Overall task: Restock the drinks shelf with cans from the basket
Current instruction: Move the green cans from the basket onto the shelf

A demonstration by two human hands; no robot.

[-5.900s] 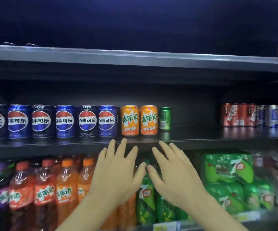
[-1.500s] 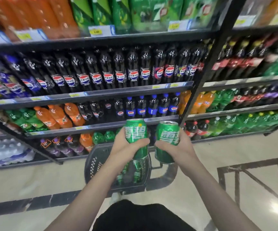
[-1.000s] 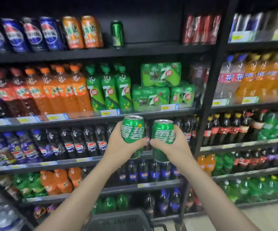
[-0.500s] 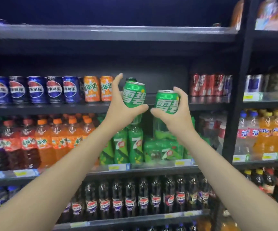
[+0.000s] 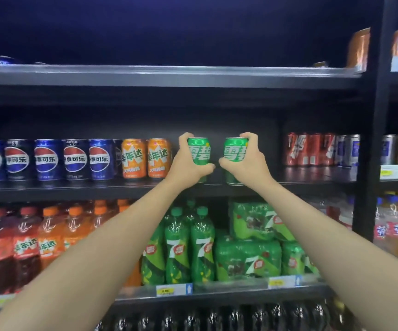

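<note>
Gripping a green Sprite can apiece, both hands reach up to the dark can shelf [image 5: 73,187]. The left hand [image 5: 188,167] wraps the left Sprite can [image 5: 198,151] from its left side, thumb across the lower front and fingers curled over the rim. The right hand [image 5: 247,166] clasps the right Sprite can [image 5: 235,149] the same way from the right — thumb in front, fingers over the top. Both cans stand upright, side by side with a narrow gap between them, their bases at or just above the shelf surface; contact cannot be told. Just left of them sit two orange Mirinda cans [image 5: 145,158], then a row of blue Pepsi cans [image 5: 49,160]. Well to the right stand red cans [image 5: 310,149]. On the shelf below — green 7-Up bottles [image 5: 188,247] and shrink-wrapped 7-Up packs [image 5: 248,256].
</note>
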